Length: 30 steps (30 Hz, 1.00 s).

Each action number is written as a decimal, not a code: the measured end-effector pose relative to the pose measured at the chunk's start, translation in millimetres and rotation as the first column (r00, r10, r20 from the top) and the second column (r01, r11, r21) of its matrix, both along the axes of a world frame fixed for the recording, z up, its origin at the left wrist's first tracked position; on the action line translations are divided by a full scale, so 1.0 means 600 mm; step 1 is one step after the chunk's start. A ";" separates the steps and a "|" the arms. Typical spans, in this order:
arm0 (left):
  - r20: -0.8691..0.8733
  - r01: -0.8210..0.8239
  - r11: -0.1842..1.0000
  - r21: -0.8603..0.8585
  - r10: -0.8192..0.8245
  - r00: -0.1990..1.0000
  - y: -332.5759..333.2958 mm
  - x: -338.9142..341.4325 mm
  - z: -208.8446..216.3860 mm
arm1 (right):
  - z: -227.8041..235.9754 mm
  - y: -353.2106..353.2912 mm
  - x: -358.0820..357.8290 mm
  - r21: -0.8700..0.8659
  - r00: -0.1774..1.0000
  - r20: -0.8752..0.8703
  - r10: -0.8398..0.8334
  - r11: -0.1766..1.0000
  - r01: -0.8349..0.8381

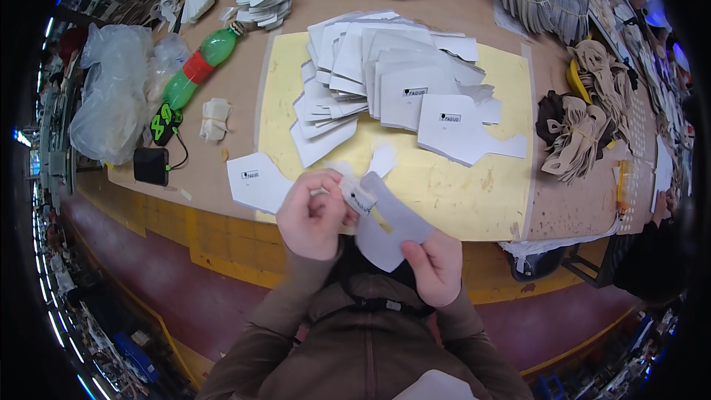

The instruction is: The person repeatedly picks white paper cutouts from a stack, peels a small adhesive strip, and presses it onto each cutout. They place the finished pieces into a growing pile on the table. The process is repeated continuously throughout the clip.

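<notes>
My right hand (435,268) pinches a flat grey-lilac cut piece (384,241) between thumb and fingers, holding it tilted over the table's near edge. A narrow yellow slot shows in that piece. Bent fingers of my left hand (311,213) close on a small whitish piece with dark print (358,194), which lies against the grey piece's upper left edge; I cannot tell whether the two are joined. Just beyond my hands is a small white scrap (381,160). A white printed cut piece (256,180) lies left of my left hand, and another (453,132) lies at the right.
Overlapping white cut pieces (337,67) cover much of the yellow sheet (444,200). On the left are a green bottle (200,67), a clear plastic bag (111,96), a black phone-like device (151,166) and a small wrapped bundle (215,119). Beige bundles (585,130) lie right.
</notes>
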<state>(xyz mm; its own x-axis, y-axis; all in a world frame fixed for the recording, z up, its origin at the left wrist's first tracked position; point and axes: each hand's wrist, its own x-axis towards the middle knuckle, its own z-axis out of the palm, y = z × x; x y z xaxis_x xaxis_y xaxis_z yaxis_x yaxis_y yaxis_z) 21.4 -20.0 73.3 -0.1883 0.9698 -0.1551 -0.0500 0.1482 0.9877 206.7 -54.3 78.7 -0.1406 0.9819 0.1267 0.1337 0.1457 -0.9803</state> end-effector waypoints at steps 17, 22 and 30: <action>0.320 0.000 1.000 -0.029 0.009 0.947 0.044 -0.050 0.000 | -0.022 -0.041 0.049 -0.257 0.771 -0.435 -0.465 0.885 0.389; 0.464 0.310 0.949 -0.050 -0.253 0.849 0.041 -0.048 -0.011 | -0.009 -0.019 0.139 0.055 0.553 -0.808 -0.203 0.909 0.414; -0.349 0.449 0.873 -0.189 -0.487 0.801 0.019 0.065 -0.057 | -0.012 -0.048 0.231 0.291 0.671 -0.653 -0.352 0.702 0.651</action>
